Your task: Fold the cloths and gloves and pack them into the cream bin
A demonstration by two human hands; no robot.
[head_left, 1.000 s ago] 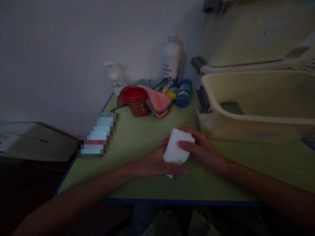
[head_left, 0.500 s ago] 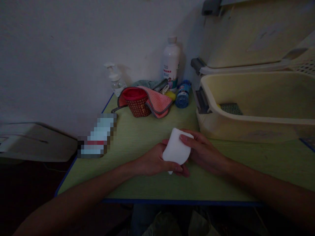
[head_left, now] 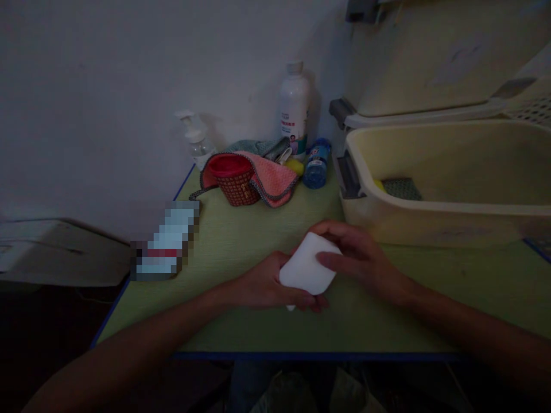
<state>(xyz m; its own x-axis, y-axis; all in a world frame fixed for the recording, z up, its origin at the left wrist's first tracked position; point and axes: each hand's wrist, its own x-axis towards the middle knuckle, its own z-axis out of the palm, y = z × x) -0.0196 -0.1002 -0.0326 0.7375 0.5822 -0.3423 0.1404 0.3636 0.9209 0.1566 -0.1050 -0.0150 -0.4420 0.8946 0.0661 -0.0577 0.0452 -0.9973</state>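
Over the front part of the table, both hands are around a white, smooth, rounded piece that looks like a roll of paper; its exact kind does not show clearly. My left hand wraps its lower left side, thumb along the near edge and fingers underneath. From the upper right, my right hand grips it, with the thumb lying on its face and the fingers curled over the far edge. A small white end sticks out below my left hand. The undersides of the fingers are hidden.
Behind the hands stand a red patterned cup draped with a pink cloth, a pump bottle, a white bottle and a blue bottle. A phone-like pixelated object lies left. An open cream bin stands right.
The white piece has tipped and turned slightly in my hands. My right hand's fingers have arched higher over its far edge, while my left hand keeps its hold.
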